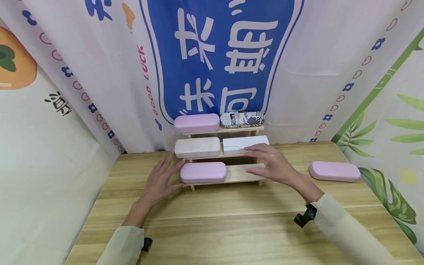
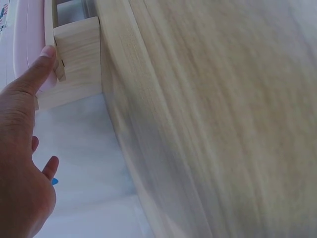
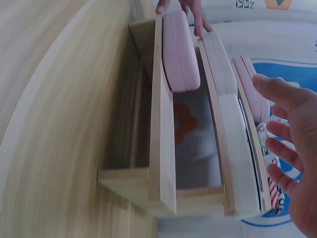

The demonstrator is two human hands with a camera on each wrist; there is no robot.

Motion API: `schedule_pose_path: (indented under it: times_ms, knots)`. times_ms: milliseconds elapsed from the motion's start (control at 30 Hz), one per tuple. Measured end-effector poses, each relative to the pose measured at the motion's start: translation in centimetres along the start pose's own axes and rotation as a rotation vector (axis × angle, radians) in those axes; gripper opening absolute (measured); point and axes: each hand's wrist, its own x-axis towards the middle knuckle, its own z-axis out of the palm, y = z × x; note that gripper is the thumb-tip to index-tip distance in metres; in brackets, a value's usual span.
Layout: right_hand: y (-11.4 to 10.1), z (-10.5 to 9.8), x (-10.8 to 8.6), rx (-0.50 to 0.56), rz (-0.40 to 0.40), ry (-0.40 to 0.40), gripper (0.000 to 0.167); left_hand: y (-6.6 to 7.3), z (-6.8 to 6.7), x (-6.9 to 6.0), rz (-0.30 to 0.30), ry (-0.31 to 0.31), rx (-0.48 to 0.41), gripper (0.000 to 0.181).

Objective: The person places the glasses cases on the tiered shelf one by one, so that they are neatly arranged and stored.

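A three-tier wooden rack [image 1: 243,173] stands against the curtain and holds glasses cases. On its lowest tier a pink case [image 1: 203,172] lies at the left, with bare wood beside it. The middle tier carries a speckled off-white case [image 1: 197,147] and a white case [image 1: 233,144]. On top are another pink case [image 1: 197,123] and a newspaper-print case [image 1: 241,119]. My left hand [image 1: 159,181], fingers spread, is at the rack's left end; its thumb touches the lowest tier's edge. My right hand [image 1: 274,162], fingers apart, is near the white case, holding nothing.
One more pink case [image 1: 334,171] lies on the wooden table [image 1: 212,228] to the right of the rack. A printed curtain [image 1: 116,73] hangs behind the table, and patterned cloths flank both sides.
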Motion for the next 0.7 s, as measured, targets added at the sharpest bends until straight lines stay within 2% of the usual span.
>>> schedule_pose_path:
  times_ms: [267,700]
  knots:
    - [1.0,-1.7,-1.5,0.016,0.043,-0.004,0.058,0.3,-0.2,0.0,-0.021,-0.018,0.002,0.100]
    - [2.9,-4.4,-4.0,0.076,0.179,-0.056,0.066,0.3,-0.1,0.0,0.010,0.018,0.003,0.101]
